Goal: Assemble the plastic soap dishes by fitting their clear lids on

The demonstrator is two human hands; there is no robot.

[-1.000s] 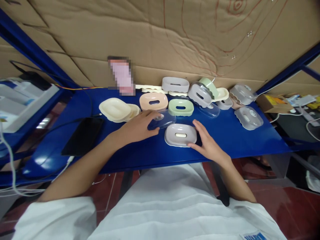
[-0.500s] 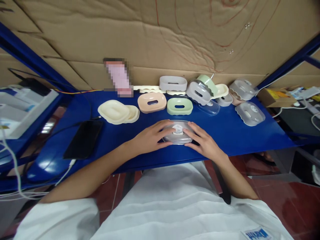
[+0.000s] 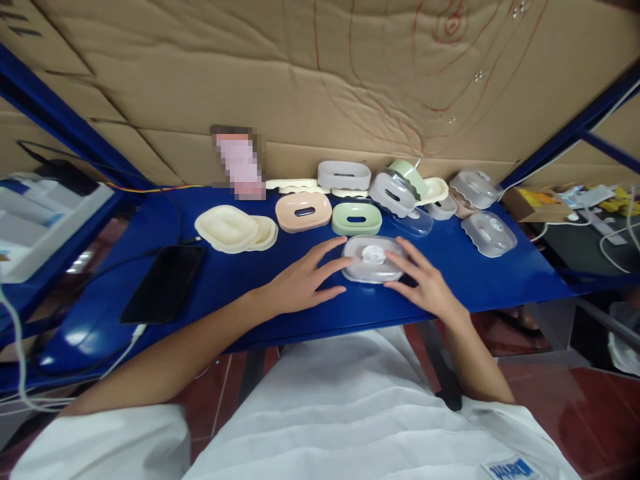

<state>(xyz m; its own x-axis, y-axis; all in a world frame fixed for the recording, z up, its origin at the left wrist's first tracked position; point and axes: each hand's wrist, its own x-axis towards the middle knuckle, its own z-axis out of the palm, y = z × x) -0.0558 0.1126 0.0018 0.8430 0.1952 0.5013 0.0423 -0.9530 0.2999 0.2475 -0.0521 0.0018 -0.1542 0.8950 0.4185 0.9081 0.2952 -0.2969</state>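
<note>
A lidded soap box [image 3: 373, 269], with a clear cover and a round white label on top, lies on the blue table in front of me. My right hand [image 3: 423, 277] has its fingers and thumb around the right end of the box. At the opposite end is my left hand [image 3: 310, 280], fingers spread, its fingertips at or just off the box's left edge. Behind the box sit a green soap dish [image 3: 373, 222] and a peach soap dish [image 3: 317, 220], each with a slot in the middle.
Cream dish parts [image 3: 223, 230] lie to the left, near a black phone [image 3: 161, 287] with a white cable. A grey dish [image 3: 344, 175] and several stacked pieces line the cardboard wall [image 3: 200, 60]. Further right are clear-lidded boxes [image 3: 490, 233]. A pixelated panel [image 3: 240, 163] leans at the back.
The soap box has shifted to the right with my right hand. My left hand's fingers have spread and loosened from its left end. The view has tilted slightly.
</note>
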